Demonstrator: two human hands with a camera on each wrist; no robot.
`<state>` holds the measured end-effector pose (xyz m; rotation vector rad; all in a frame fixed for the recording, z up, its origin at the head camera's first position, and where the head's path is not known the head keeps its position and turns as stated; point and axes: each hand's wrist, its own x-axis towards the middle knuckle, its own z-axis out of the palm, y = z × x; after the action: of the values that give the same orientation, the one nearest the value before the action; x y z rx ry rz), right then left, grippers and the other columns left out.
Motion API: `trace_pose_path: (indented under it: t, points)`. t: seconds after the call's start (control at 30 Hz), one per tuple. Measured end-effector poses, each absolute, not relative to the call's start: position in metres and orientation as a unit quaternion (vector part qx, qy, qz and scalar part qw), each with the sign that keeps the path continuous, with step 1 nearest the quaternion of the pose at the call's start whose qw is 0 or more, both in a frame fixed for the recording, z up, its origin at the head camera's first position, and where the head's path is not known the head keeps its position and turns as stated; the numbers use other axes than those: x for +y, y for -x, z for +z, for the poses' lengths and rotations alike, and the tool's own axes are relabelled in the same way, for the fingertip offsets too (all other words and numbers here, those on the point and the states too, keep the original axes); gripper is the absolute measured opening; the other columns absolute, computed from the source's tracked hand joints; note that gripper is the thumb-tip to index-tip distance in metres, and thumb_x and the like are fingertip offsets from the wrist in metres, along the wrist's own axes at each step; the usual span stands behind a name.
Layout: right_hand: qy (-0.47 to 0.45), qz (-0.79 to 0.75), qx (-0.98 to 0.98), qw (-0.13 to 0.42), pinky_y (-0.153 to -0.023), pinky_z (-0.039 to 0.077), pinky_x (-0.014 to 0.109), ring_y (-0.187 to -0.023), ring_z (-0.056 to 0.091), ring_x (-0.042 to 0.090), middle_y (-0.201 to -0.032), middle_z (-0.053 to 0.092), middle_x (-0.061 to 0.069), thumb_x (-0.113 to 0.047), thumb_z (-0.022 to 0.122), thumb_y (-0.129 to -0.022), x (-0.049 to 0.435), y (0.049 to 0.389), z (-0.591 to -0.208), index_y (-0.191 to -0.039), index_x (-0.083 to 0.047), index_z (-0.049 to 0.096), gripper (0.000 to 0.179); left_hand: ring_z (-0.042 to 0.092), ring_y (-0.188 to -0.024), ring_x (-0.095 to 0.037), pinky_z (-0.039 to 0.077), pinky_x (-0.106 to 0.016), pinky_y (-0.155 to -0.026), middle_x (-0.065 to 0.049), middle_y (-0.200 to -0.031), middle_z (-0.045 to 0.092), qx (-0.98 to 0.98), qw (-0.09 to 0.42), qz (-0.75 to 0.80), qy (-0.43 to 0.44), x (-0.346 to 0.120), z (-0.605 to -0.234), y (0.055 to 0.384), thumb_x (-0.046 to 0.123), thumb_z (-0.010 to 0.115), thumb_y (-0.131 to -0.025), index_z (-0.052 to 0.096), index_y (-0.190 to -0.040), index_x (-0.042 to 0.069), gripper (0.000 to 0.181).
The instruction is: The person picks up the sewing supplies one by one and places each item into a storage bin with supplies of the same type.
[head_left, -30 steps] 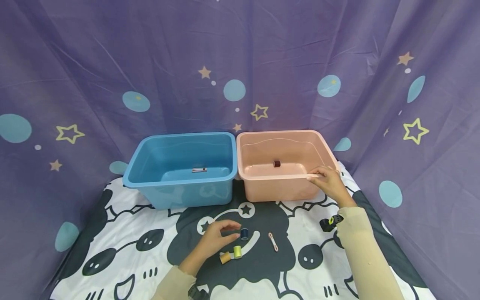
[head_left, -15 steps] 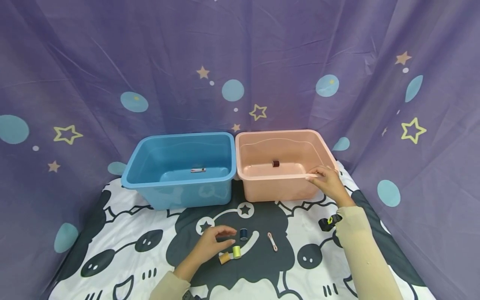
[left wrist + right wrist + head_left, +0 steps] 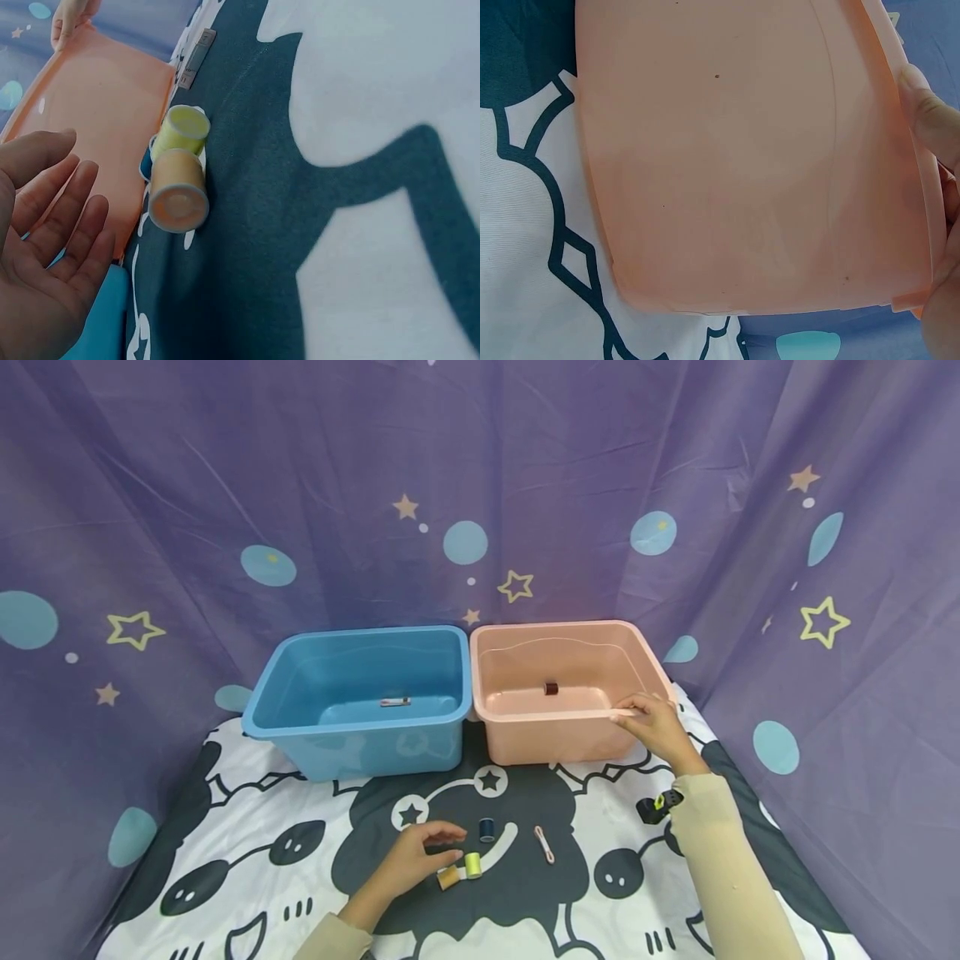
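Observation:
My left hand (image 3: 416,858) hovers with loosely bent, parted fingers just left of the thread spools and holds nothing. Nearest to it are a yellow-green spool (image 3: 472,865) and a tan spool (image 3: 448,877), which lies on its side against it. Behind these stands a navy spool (image 3: 487,830), mostly hidden in the left wrist view. My right hand (image 3: 656,727) grips the front rim of the peach bin (image 3: 562,739) near its right corner; in the right wrist view the thumb (image 3: 922,101) presses over the rim. A slim pale skein of thread (image 3: 543,845) lies right of the spools.
A blue bin (image 3: 367,752) stands left of the peach one, side by side. Inside the blue bin lies a small banded skein (image 3: 395,702); a dark brown spool (image 3: 551,689) lies in the peach bin. A purple curtain (image 3: 337,485) hangs behind. A patterned cloth (image 3: 255,827) covers the surface.
My left hand has drawn back to the left and toward me, away from the navy spool. My right hand stays on the peach bin's rim, and the spools have not moved.

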<state>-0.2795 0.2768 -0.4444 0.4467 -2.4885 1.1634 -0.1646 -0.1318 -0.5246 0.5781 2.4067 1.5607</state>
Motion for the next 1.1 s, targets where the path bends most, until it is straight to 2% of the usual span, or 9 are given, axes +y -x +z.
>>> trace_pose_path:
  t: [0.07, 0.23, 0.37, 0.6, 0.83, 1.1]
  points:
    - [-0.160, 0.411, -0.879, 0.181, -0.086, 0.030, 0.039, -0.088, 0.053, 0.023, -0.085, 0.067, 0.011, -0.008, 0.074, -0.079, 0.277, 0.280, -0.445, -0.085, -0.004, 0.069, 0.009, 0.063, -0.097, -0.031, 0.051, -0.042, -0.087, -0.011, -0.104, 0.069, 0.817, 0.115, 0.531, -0.194, -0.133, -0.527, 0.164, 0.009, 0.070, -0.083, 0.067, -0.107, -0.001, 0.026]
    - [-0.163, 0.414, -0.876, 0.186, -0.082, 0.032, 0.034, -0.087, 0.052, 0.017, -0.084, 0.067, 0.009, -0.007, 0.075, -0.079, 0.276, 0.281, -0.447, -0.084, -0.004, 0.069, 0.008, 0.063, -0.097, -0.028, 0.051, -0.036, -0.085, -0.011, -0.105, 0.068, 0.809, 0.129, 0.536, -0.204, -0.139, -0.539, 0.164, 0.014, 0.071, -0.083, 0.067, -0.108, 0.002, 0.027]
    - [-0.160, 0.409, -0.879, 0.187, -0.081, 0.032, 0.033, -0.086, 0.052, 0.016, -0.084, 0.067, 0.008, -0.007, 0.075, -0.078, 0.277, 0.281, -0.447, -0.084, -0.005, 0.069, 0.008, 0.063, -0.095, -0.027, 0.051, -0.031, -0.083, -0.013, -0.104, 0.068, 0.805, 0.121, 0.538, -0.220, -0.141, -0.542, 0.162, 0.013, 0.070, -0.084, 0.067, -0.107, 0.000, 0.027]
    - [-0.160, 0.412, -0.879, 0.181, -0.080, 0.034, 0.033, -0.086, 0.051, 0.014, -0.085, 0.068, 0.009, -0.008, 0.075, -0.078, 0.277, 0.280, -0.445, -0.085, -0.005, 0.069, 0.009, 0.063, -0.094, -0.025, 0.052, -0.031, -0.084, -0.015, -0.103, 0.068, 0.804, 0.114, 0.539, -0.225, -0.144, -0.544, 0.161, 0.011, 0.071, -0.083, 0.067, -0.106, -0.001, 0.026]
    - [-0.156, 0.416, -0.879, 0.175, -0.081, 0.035, 0.035, -0.087, 0.050, 0.015, -0.086, 0.068, 0.010, -0.008, 0.075, -0.079, 0.277, 0.280, -0.445, -0.086, -0.005, 0.069, 0.009, 0.063, -0.091, -0.013, 0.052, -0.025, -0.079, -0.009, -0.101, 0.069, 0.800, 0.102, 0.537, -0.247, -0.147, -0.549, 0.161, 0.011, 0.070, -0.083, 0.067, -0.105, -0.002, 0.025]
    - [-0.156, 0.412, -0.879, 0.180, -0.082, 0.033, 0.037, -0.087, 0.051, 0.020, -0.085, 0.067, 0.011, -0.008, 0.075, -0.078, 0.278, 0.281, -0.446, -0.085, -0.004, 0.069, 0.010, 0.064, -0.094, -0.018, 0.052, -0.029, -0.083, -0.011, -0.103, 0.069, 0.816, 0.129, 0.524, -0.208, -0.149, -0.553, 0.160, 0.017, 0.072, -0.082, 0.067, -0.106, 0.001, 0.029]
